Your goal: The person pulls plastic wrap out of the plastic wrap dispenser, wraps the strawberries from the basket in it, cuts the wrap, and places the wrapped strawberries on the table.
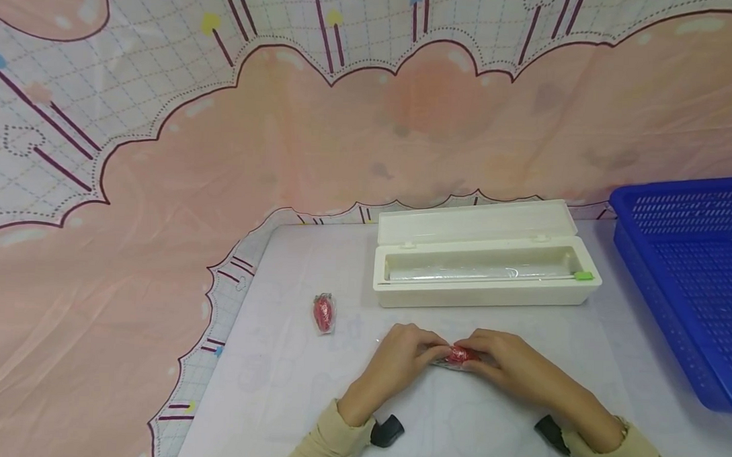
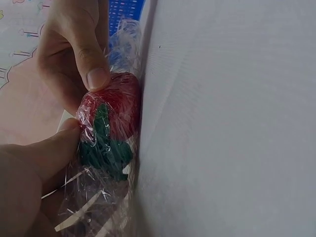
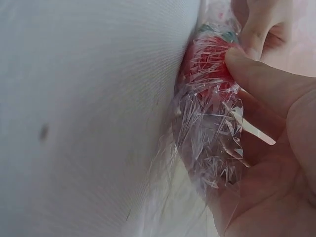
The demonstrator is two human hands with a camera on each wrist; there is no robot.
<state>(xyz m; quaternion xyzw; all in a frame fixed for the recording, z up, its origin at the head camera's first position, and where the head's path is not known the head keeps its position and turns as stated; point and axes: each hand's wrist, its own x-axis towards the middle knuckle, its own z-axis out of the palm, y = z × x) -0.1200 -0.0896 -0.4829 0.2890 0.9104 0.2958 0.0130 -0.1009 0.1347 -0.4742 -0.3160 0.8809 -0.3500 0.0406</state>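
A red strawberry [image 1: 460, 355] with green leaves, wrapped in clear cling film, lies between the two hands at the table's front middle. My left hand [image 1: 400, 357] pinches its leafy end, the thumb against the film in the left wrist view. From the other side my right hand [image 1: 509, 361] pinches the red body, its thumb [image 3: 256, 74] pressing on the wrapped surface. Loose crumpled film [image 3: 210, 143] trails off past the strawberry toward the right palm. Some of the fingers behind the strawberry are hidden. A second wrapped red strawberry [image 1: 323, 314] lies apart to the left.
Behind the hands stands a white cling film dispenser [image 1: 484, 298], lid up, with a film roll inside and a green slider [image 1: 583, 276] at its right end. A blue plastic basket [image 1: 660, 299] is on the right. White cloth covers the table [image 1: 263, 386].
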